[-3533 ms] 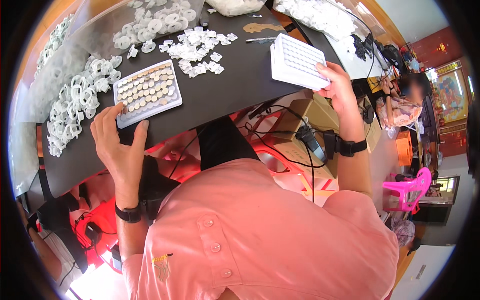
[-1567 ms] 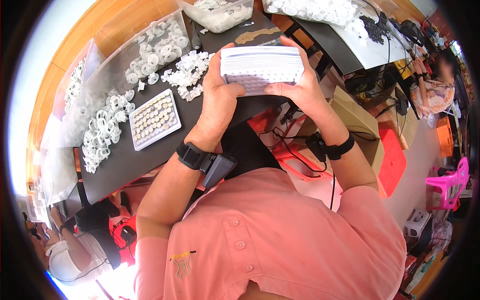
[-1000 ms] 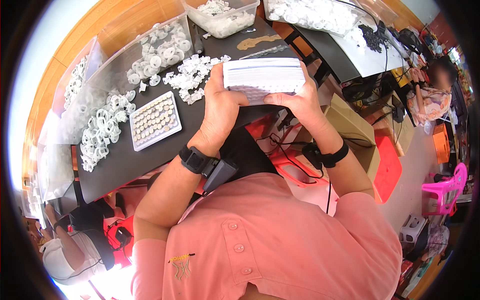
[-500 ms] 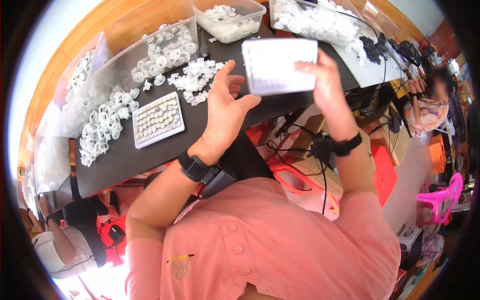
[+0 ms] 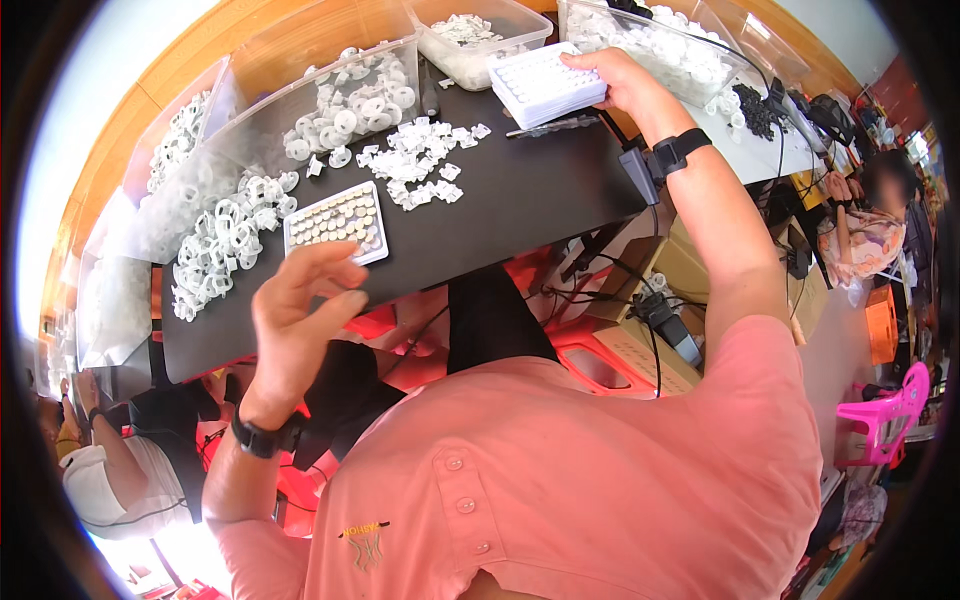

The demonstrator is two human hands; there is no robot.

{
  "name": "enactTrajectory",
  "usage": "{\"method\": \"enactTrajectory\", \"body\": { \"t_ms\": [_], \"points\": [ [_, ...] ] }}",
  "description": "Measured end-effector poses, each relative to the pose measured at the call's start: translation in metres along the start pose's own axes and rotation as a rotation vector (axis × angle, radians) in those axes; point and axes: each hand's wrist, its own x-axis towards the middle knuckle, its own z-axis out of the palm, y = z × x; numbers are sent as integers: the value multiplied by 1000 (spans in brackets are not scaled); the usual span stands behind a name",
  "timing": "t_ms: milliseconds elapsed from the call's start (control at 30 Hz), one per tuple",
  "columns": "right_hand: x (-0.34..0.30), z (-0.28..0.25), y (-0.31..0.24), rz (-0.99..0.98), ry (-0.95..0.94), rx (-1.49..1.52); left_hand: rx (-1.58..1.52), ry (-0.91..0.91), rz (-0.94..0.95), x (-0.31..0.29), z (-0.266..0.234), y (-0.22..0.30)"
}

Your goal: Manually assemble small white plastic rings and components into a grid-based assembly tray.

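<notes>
Right hand [image 5: 622,85] clamped on white dimpled tray stack [image 5: 545,84], flat on black table [image 5: 520,200]. Left hand [image 5: 296,325] raised, fingers apart, empty, near filled tray [image 5: 336,221].

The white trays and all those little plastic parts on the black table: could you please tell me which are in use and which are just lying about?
In use:
white tray, gripped by the right hand
filled tray, nearest the left hand, which is raised and empty

Lying about:
loose white parts
clear bins
black cables
pink chair
</notes>
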Motion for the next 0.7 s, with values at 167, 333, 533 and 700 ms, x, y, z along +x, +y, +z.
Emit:
{"method": "enactTrajectory", "body": {
  "t_ms": [167,333,533,700],
  "points": [
    [1,4,14,-89,55,132,-137,364,-61,-23,-31,-22],
    [-12,15,13,-137,161,15,-93,593,13,-29,-38,-64],
    [-26,10,30,-412,531,-305,-101,634,20,-36,-39,-90],
    [-119,76,22,-684,524,-114,32,659,45,-40,-35,-89]
  ]
}}
